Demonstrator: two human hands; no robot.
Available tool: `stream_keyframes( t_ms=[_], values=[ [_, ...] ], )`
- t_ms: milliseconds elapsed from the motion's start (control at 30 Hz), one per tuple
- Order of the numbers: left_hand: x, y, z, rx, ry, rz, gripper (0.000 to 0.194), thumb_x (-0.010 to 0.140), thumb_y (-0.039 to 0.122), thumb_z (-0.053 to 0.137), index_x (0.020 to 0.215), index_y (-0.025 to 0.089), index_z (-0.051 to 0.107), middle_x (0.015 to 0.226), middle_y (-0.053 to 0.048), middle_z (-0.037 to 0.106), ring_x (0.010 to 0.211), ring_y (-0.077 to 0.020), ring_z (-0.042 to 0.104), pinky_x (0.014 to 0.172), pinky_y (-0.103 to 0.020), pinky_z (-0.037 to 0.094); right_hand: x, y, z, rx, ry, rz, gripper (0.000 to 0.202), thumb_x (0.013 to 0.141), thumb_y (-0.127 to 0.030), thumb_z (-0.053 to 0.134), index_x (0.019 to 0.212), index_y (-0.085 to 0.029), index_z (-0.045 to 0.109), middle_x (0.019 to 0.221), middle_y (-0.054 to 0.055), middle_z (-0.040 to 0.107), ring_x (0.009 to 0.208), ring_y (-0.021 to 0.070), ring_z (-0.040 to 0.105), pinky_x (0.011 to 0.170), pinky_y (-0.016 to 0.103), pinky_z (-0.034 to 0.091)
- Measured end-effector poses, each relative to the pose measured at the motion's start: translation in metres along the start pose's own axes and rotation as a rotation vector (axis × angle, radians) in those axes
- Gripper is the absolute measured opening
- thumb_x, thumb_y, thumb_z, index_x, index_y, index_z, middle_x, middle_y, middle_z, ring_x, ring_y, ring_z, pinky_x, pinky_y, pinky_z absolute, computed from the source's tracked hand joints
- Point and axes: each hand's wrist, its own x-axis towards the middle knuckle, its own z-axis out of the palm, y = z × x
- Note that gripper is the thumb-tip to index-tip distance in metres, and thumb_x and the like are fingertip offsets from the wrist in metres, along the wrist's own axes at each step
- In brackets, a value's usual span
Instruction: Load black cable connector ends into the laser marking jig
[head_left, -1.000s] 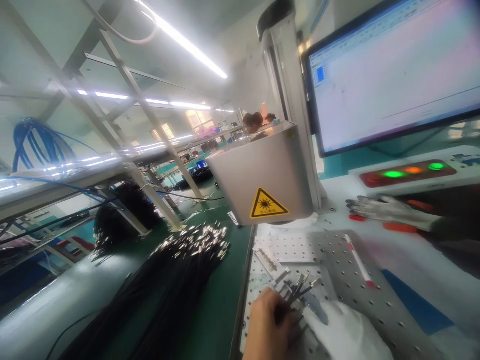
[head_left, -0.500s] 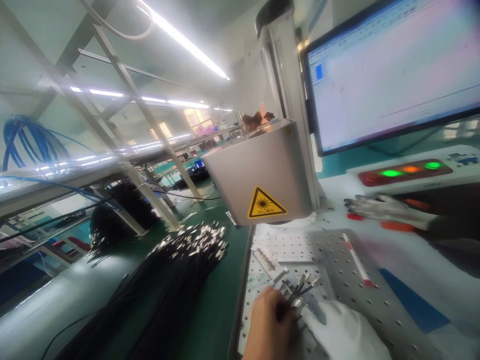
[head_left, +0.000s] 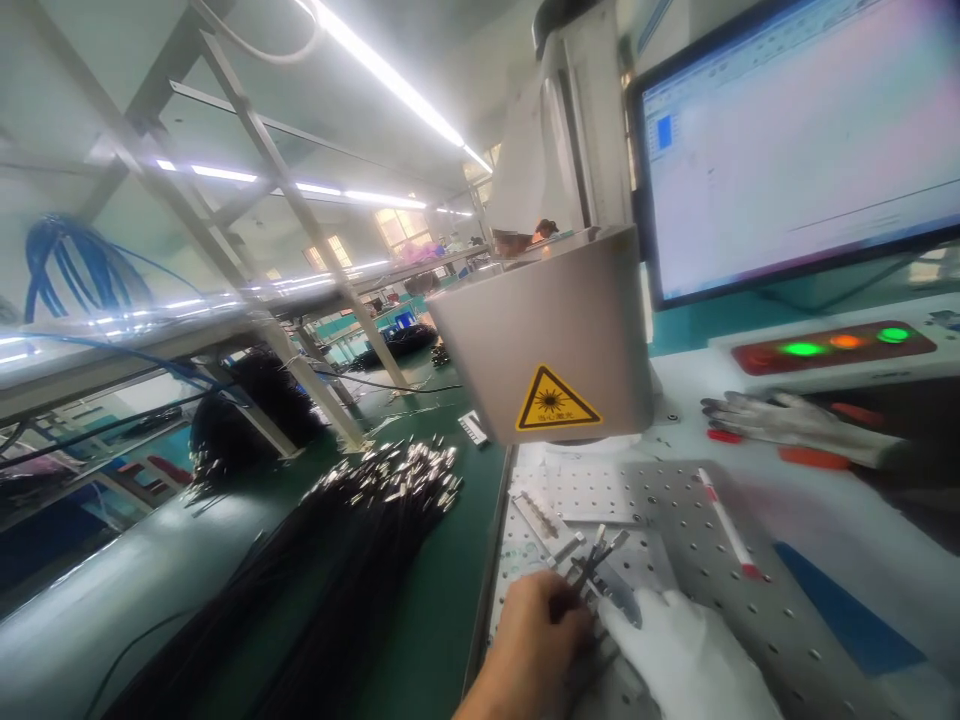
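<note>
Left hand (head_left: 536, 640) bare, fingers pinched on a few black cables (head_left: 592, 565) over the perforated plate (head_left: 697, 560) under the laser head (head_left: 555, 340). Gloved right hand (head_left: 682, 655) steadies them, grip unclear. Big cable pile (head_left: 360, 540) on counter (head_left: 442, 600) looks unprocessed; early going.

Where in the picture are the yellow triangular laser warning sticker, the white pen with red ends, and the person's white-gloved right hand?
yellow triangular laser warning sticker (head_left: 556, 401), head view, centre of the triangle.
white pen with red ends (head_left: 726, 522), head view, middle of the barrel.
white-gloved right hand (head_left: 686, 655), head view, back of the glove.
</note>
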Motion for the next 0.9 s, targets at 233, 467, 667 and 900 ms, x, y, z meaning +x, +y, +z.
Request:
stream_keyframes(
  t_ms=[233, 467, 667, 900],
  values=[
    [0.005, -0.002, -0.006, 0.009, -0.030, 0.023, 0.010, 0.060, 0.015, 0.063, 0.065, 0.018, 0.055, 0.066, 0.004, 0.054, 0.069, -0.0131, 0.048, 0.062, -0.025, 0.033, 0.001, 0.003, 0.007, 0.044, -0.044, 0.035, 0.032, 0.097, -0.037, 0.046, 0.085, -0.028, 0.074, 0.079, 0.007, 0.066, 0.071, 0.0208, 0.065, 0.061, 0.029, 0.046],
    [0.009, -0.014, -0.009, -0.187, 0.016, 0.050, 0.020, 0.080, 0.035, 0.053, 0.067, 0.020, 0.049, 0.057, 0.005, 0.048, 0.057, -0.0112, 0.042, 0.054, -0.025, 0.030, 0.005, -0.005, -0.005, 0.077, -0.123, 0.136, 0.033, 0.096, -0.034, 0.044, 0.087, -0.026, 0.075, 0.080, 0.009, 0.068, 0.074, 0.0239, 0.068, 0.066, 0.032, 0.052],
    [-0.002, -0.011, -0.018, -0.191, 0.025, 0.062, 0.014, 0.081, 0.033, 0.052, 0.077, 0.020, 0.053, 0.050, 0.005, 0.053, 0.049, -0.0105, 0.041, 0.053, -0.024, 0.032, 0.009, -0.014, -0.015, 0.121, -0.189, 0.267, 0.039, 0.096, -0.034, 0.039, 0.092, -0.021, 0.075, 0.088, 0.013, 0.069, 0.083, 0.0271, 0.069, 0.073, 0.036, 0.052],
    [-0.001, -0.019, -0.011, -0.079, 0.112, 0.065, 0.007, 0.067, 0.025, 0.058, 0.065, 0.018, 0.058, 0.056, 0.004, 0.050, 0.058, -0.0117, 0.044, 0.057, -0.025, 0.032, 0.010, -0.013, -0.020, 0.114, -0.208, 0.258, 0.038, 0.095, -0.037, 0.040, 0.091, -0.022, 0.075, 0.090, 0.011, 0.070, 0.084, 0.0261, 0.069, 0.073, 0.034, 0.052]
  ],
)
